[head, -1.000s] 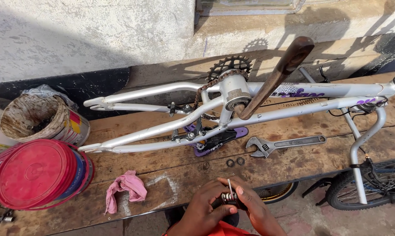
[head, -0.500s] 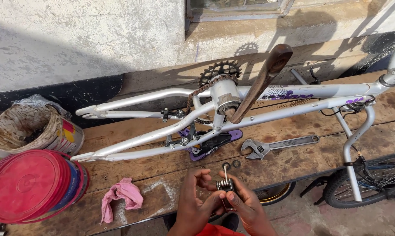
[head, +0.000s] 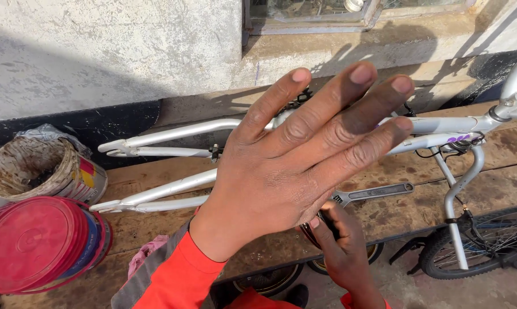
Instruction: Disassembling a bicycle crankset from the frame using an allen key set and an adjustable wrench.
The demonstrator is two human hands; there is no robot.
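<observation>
The wooden bench (head: 155, 177) runs nine to three o'clock, with the silver bicycle frame (head: 167, 133) lying along it, now half hidden: since a moment ago the left hand (head: 293, 154) has let go of the small dark part (head: 314, 228) and risen toward the camera, fingers spread, holding nothing. The right hand (head: 341, 246), at five o'clock, alone pinches that part just off the bench's near edge. The red lids (head: 32, 243) crowd eight o'clock; the wrench (head: 373, 193) lies at three, with open board beyond.
</observation>
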